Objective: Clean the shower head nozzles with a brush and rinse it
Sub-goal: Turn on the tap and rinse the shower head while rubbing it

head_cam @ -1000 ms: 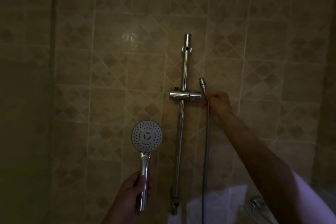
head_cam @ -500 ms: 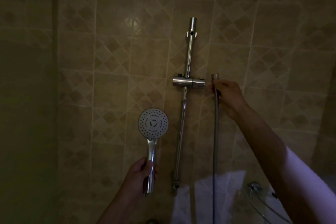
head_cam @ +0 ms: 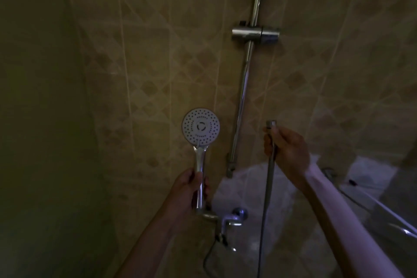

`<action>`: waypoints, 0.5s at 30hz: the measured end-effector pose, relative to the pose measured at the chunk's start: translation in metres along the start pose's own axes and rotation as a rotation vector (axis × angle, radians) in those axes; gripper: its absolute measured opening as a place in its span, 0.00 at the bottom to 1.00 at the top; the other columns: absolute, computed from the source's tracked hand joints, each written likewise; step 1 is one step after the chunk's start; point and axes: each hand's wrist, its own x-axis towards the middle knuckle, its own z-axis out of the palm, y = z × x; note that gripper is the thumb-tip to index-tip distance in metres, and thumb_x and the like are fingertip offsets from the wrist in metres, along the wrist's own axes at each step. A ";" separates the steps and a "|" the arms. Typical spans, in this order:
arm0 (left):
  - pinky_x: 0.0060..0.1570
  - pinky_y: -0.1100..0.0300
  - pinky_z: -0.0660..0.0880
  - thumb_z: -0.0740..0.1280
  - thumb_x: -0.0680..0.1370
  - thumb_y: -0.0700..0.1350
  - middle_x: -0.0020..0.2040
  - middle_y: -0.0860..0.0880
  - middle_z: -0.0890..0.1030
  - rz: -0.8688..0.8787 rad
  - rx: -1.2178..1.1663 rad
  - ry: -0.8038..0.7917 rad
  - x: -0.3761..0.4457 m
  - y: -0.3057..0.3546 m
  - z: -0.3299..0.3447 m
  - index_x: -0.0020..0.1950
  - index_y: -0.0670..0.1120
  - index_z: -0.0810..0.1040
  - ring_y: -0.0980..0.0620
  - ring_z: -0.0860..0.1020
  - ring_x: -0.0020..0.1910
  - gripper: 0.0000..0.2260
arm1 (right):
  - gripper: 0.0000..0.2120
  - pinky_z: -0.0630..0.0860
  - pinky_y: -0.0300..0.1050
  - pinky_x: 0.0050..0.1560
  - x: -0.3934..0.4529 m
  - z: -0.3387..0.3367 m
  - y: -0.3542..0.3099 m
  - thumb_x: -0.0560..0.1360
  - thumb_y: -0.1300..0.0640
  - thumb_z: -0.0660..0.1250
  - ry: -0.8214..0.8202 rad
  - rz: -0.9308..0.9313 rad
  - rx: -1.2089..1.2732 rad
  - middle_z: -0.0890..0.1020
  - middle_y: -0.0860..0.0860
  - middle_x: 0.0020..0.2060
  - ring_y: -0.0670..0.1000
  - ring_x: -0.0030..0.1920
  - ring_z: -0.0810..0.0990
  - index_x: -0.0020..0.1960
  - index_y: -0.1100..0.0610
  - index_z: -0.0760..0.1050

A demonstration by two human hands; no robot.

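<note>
The shower head [head_cam: 200, 127] is round and white with many small nozzles, on a chrome handle. It stands upright with its face toward me, detached from the hose. My left hand [head_cam: 188, 189] grips the lower part of the handle. My right hand [head_cam: 287, 150] holds the grey shower hose [head_cam: 267, 187] just below its metal end fitting, which points up. The hose hangs down from that hand. No brush is in view.
A chrome slide rail [head_cam: 244, 79] with an empty holder bracket [head_cam: 256, 35] runs up the tiled wall between my hands. Below sits the chrome mixer tap [head_cam: 230, 219]. A glass corner shelf [head_cam: 383, 210] is at the lower right. The room is dim.
My right hand has carried the hose end down and away from the holder bracket. The view has tilted downward, bringing the tap into sight. My left hand still holds the shower head.
</note>
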 end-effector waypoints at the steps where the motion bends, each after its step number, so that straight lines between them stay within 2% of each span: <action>1: 0.28 0.60 0.72 0.60 0.80 0.41 0.33 0.46 0.76 -0.017 -0.002 -0.005 -0.004 -0.008 -0.004 0.46 0.39 0.73 0.51 0.74 0.29 0.06 | 0.18 0.74 0.42 0.36 -0.012 0.000 0.015 0.77 0.45 0.64 -0.020 0.031 -0.007 0.76 0.50 0.35 0.47 0.36 0.74 0.52 0.61 0.78; 5: 0.29 0.60 0.66 0.59 0.80 0.41 0.32 0.45 0.74 -0.136 0.015 0.038 -0.021 -0.046 -0.025 0.46 0.39 0.72 0.50 0.70 0.28 0.07 | 0.15 0.75 0.40 0.38 -0.066 0.002 0.072 0.79 0.46 0.62 -0.082 0.228 -0.048 0.77 0.50 0.38 0.48 0.38 0.75 0.51 0.57 0.77; 7: 0.25 0.62 0.67 0.59 0.80 0.40 0.32 0.45 0.73 -0.212 -0.009 0.069 -0.032 -0.067 -0.033 0.46 0.40 0.72 0.52 0.71 0.26 0.06 | 0.13 0.72 0.37 0.37 -0.089 0.009 0.099 0.80 0.49 0.61 -0.067 0.287 -0.070 0.74 0.52 0.36 0.48 0.36 0.73 0.47 0.57 0.76; 9: 0.21 0.65 0.67 0.59 0.79 0.38 0.32 0.45 0.73 -0.279 -0.043 0.122 -0.044 -0.088 -0.039 0.45 0.40 0.72 0.54 0.71 0.24 0.05 | 0.13 0.68 0.34 0.32 -0.107 0.019 0.124 0.81 0.52 0.60 -0.059 0.331 -0.130 0.70 0.54 0.33 0.47 0.32 0.69 0.42 0.59 0.74; 11: 0.20 0.65 0.67 0.58 0.79 0.36 0.32 0.45 0.73 -0.331 -0.045 0.187 -0.057 -0.108 -0.045 0.44 0.39 0.72 0.54 0.71 0.22 0.06 | 0.15 0.64 0.36 0.28 -0.121 0.026 0.154 0.81 0.55 0.59 -0.080 0.387 -0.199 0.67 0.56 0.30 0.49 0.29 0.66 0.39 0.61 0.71; 15: 0.18 0.64 0.67 0.56 0.80 0.35 0.26 0.43 0.73 -0.458 -0.061 0.243 -0.079 -0.142 -0.059 0.43 0.35 0.70 0.51 0.70 0.18 0.07 | 0.16 0.63 0.41 0.28 -0.139 0.030 0.213 0.81 0.56 0.60 -0.155 0.517 -0.402 0.68 0.55 0.27 0.49 0.28 0.67 0.36 0.59 0.69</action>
